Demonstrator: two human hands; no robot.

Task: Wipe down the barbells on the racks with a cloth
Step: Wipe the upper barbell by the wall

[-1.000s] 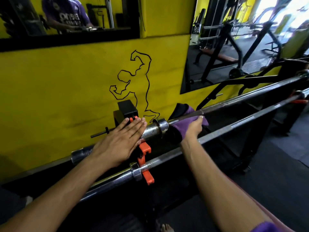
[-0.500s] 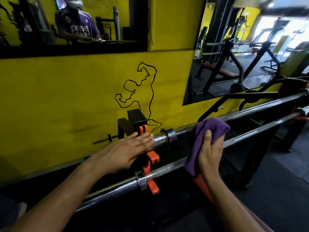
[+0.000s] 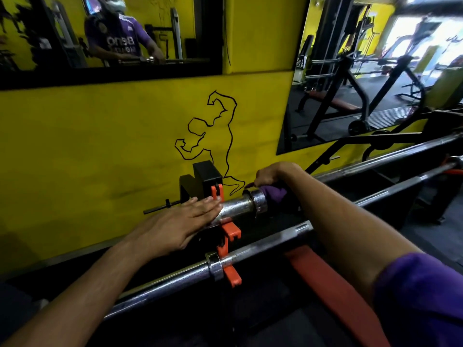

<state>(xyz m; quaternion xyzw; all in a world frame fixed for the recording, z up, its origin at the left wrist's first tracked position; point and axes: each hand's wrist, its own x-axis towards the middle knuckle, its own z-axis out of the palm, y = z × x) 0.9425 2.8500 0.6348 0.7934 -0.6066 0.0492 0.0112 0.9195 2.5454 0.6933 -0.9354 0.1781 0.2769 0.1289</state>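
Observation:
Two steel barbells lie on a black rack with orange hooks (image 3: 229,230). The far barbell (image 3: 380,162) has its chrome sleeve (image 3: 238,206) just left of centre. My left hand (image 3: 180,225) lies flat with straight fingers on the sleeve's left end. My right hand (image 3: 271,175) grips a purple cloth (image 3: 274,192) wrapped over the far bar right next to the collar. The near barbell (image 3: 263,247) runs below both arms, untouched.
A yellow wall (image 3: 100,151) with a black flexing-figure outline stands close behind the rack. Mirrors above and at the right reflect gym machines and benches. A red-orange pad (image 3: 333,294) lies under my right forearm. Dark floor opens to the right.
My right hand has brought the cloth from the bar's shaft leftward, up and over onto the far bar beside the collar. My left hand stays flat on the sleeve.

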